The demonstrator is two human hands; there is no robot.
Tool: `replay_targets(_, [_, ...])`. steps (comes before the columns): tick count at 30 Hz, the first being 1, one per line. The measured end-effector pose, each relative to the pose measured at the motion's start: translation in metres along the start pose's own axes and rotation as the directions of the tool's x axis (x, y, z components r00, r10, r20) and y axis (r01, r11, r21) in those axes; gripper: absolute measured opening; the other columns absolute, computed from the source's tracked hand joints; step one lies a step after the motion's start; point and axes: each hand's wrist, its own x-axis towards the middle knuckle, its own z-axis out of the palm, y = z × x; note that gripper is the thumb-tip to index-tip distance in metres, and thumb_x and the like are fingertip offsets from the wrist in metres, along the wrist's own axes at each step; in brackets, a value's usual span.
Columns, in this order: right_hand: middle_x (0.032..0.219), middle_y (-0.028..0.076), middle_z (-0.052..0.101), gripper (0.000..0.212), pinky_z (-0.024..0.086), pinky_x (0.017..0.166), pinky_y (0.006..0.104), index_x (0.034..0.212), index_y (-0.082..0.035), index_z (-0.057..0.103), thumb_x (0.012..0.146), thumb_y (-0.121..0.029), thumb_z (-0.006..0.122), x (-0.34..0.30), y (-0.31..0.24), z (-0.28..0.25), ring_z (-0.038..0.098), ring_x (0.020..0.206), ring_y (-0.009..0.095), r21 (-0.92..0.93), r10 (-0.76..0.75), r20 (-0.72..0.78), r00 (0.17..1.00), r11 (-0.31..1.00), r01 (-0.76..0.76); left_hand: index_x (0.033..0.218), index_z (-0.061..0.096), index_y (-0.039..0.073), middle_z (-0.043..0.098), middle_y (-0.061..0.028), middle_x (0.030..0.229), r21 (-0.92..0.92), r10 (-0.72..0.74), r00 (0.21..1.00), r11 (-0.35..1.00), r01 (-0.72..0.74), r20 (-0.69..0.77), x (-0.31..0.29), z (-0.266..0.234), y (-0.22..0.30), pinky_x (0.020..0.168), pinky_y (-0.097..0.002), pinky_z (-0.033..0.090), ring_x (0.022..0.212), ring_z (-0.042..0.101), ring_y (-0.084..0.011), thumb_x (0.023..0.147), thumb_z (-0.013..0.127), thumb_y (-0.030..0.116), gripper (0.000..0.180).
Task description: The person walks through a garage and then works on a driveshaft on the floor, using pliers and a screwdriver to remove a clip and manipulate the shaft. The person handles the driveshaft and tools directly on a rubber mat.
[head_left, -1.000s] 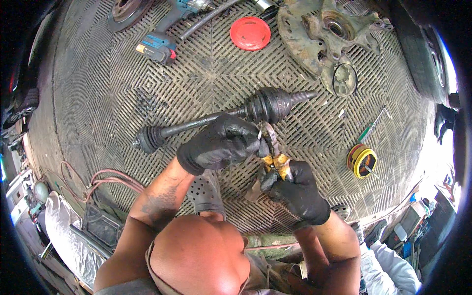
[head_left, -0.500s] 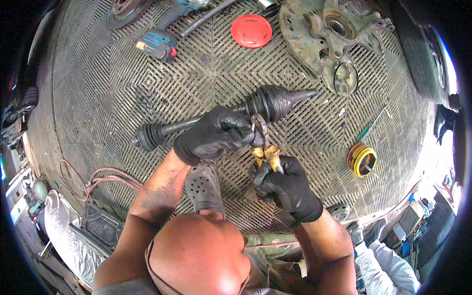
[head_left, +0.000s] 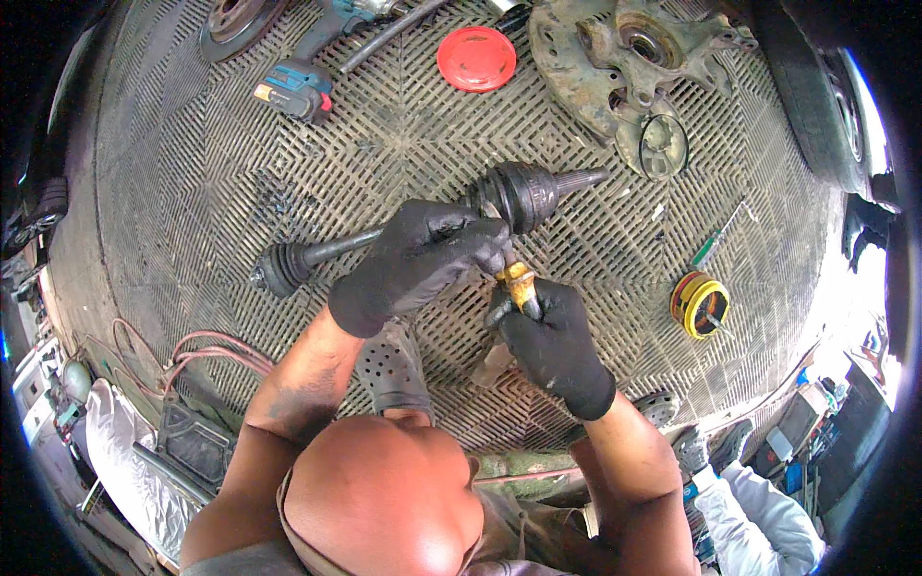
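My right hand (head_left: 560,344), in a black glove, is closed round the yellow-handled pincers (head_left: 520,279), whose handles sit close together. My gloved left hand (head_left: 413,257) is closed at the head of the pincers, its fingers covering most of the jaws. What those fingers grip is hidden. Just beyond both hands a drive axle (head_left: 523,196) lies across the slatted floor mat. Its larger ribbed boot and splined end point right, and its shaft passes behind my left hand to a smaller boot at left.
Farther off lie a cordless impact wrench (head_left: 293,89), a red lid (head_left: 476,59) and a rusty steering knuckle (head_left: 642,53). To the right are an open yellow-rimmed tin (head_left: 699,305) and a green-handled screwdriver (head_left: 708,252). A tyre (head_left: 816,106) stands at far right; pinkish hoses (head_left: 216,346) run at left.
The pincers' handles have come together, and their jaws have slipped out of sight behind my left fingers. My left hand has turned slightly. The whole view has shifted a little.
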Motion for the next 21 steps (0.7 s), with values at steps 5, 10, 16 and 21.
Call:
replay_targets(5, [0.066, 0.001, 0.057, 0.009, 0.04, 0.051, 0.0262, 0.088, -0.001, 0.067, 0.085, -0.006, 0.059, 0.017, 0.004, 0.022, 0.05, 0.055, 0.009, 0.283, 0.045, -0.08, 0.996, 0.959, -0.02, 0.093, 0.069, -0.001, 0.067, -0.0048, 0.091, 0.051, 0.104, 0.981, 0.994, -0.096, -0.164, 0.008, 0.004, -0.004, 0.076, -0.0273, 0.047, 0.084, 0.06, -0.0117, 0.104, 0.059, 0.021, 0.027])
replay_targets(10, [0.066, 0.005, 0.059, 0.011, 0.04, 0.047, 0.0271, 0.085, 0.0, 0.065, 0.087, -0.007, 0.056, 0.033, 0.0, 0.044, 0.053, 0.051, 0.012, 0.368, 0.078, -0.115, 0.99, 0.929, -0.031, 0.094, 0.065, -0.001, 0.061, -0.0075, 0.08, 0.734, 0.645, 0.733, 0.602, -0.315, -0.215, 0.021, -0.004, -0.04, 0.066, -0.0327, 0.047, 0.072, 0.056, -0.0151, 0.103, 0.055, 0.019, 0.024])
replay_targets(16, [0.068, 0.006, 0.062, 0.011, 0.042, 0.047, 0.027, 0.09, 0.0, 0.064, 0.089, -0.007, 0.057, 0.041, -0.004, 0.057, 0.057, 0.052, 0.014, 0.403, 0.148, -0.212, 0.966, 0.914, -0.051, 0.116, 0.064, -0.002, 0.063, -0.0163, 0.089, 0.72, 0.545, 0.803, 0.656, -0.228, -0.242, 0.017, 0.006, -0.033, 0.058, -0.0448, 0.048, 0.068, 0.062, -0.0323, 0.089, 0.064, 0.001, 0.027])
replay_targets(21, [0.075, 0.005, 0.066, 0.013, 0.047, 0.052, 0.0269, 0.096, 0.001, 0.066, 0.091, -0.009, 0.06, 0.045, 0.003, 0.044, 0.06, 0.059, 0.012, 0.31, 0.061, -0.125, 0.99, 0.951, -0.02, 0.098, 0.066, -0.001, 0.06, -0.0124, 0.075, 0.733, 0.661, 0.717, 0.599, -0.324, -0.223, 0.024, 0.004, -0.039, 0.06, -0.0408, 0.047, 0.064, 0.058, -0.0286, 0.1, 0.06, 0.013, 0.015])
